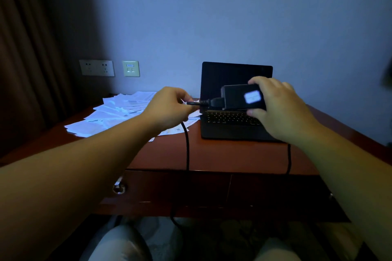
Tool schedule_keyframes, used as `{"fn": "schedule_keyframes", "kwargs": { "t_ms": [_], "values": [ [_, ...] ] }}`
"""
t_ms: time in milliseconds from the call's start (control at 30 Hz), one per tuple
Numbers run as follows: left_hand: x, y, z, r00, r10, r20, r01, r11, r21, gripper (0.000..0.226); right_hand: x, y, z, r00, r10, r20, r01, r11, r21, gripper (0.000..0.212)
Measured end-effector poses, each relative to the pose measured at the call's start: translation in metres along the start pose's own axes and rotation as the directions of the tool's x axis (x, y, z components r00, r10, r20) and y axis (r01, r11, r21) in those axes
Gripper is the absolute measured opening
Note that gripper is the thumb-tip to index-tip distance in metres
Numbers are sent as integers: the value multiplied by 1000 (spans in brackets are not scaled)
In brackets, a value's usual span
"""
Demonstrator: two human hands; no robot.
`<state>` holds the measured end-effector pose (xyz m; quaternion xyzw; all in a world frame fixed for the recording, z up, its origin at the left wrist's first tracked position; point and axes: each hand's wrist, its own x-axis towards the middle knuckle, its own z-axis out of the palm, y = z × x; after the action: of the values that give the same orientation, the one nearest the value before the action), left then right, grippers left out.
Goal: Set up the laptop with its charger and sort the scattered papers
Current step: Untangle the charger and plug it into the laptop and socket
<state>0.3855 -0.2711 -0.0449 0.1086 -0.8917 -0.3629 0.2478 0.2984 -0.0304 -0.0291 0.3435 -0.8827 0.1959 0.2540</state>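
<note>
An open black laptop (pixel 231 125) stands on the reddish wooden desk (pixel 222 154), its screen dark. My right hand (pixel 277 108) grips a black charger brick (pixel 239 96) with a white label, held in the air above the keyboard. My left hand (pixel 169 108) pinches the black cable plug (pixel 197 103) right at the brick's left end. Two black cable runs (pixel 187 150) hang down over the desk's front edge. White papers (pixel 118 112) lie scattered on the desk's left side, partly hidden by my left arm.
A double wall socket (pixel 97 67) and a smaller pale plate (pixel 130 68) sit on the wall behind the papers. A dark curtain (pixel 25 48) hangs at the left. Desk drawers with a metal ring pull (pixel 119 188) face me; my knees show below.
</note>
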Motion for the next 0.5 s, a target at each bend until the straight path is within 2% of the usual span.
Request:
{"fn": "schedule_keyframes", "kwargs": {
  "t_ms": [33, 100, 167, 233, 333, 400, 500],
  "values": [
    [-2, -1, 0, 999, -27, 38, 31, 993, -115, 18, -1, 2, 2, 999, 15, 33, -15, 1000, 0, 65],
    [-9, 3, 3, 995, 21, 94, -7, 989, -150, 23, -2, 2, 10, 996, 31, 80, -28, 999, -47, 66],
    [-11, 11, 8, 993, 104, 58, -102, 994, -27, 19, -3, -2, 20, 992, 41, 118, -33, 997, -72, 63],
    [-9, 18, 7, 987, 160, 17, -161, 978, 135, 12, -4, -4, 30, 984, 48, 171, -47, 999, -9, 57],
    [-6, 31, -3, 981, 187, 57, -193, 887, 418, 8, -6, -4, 38, 972, 24, 234, -52, 992, 114, 57],
    [-4, 37, -9, 978, 185, 93, -205, 806, 556, 8, -4, -4, 38, 975, 13, 223, -44, 990, 134, 62],
    [-2, 40, -15, 973, 206, 105, -225, 744, 629, 8, 2, -8, 34, 989, 33, 147, -52, 990, 128, 56]
  ]
}}
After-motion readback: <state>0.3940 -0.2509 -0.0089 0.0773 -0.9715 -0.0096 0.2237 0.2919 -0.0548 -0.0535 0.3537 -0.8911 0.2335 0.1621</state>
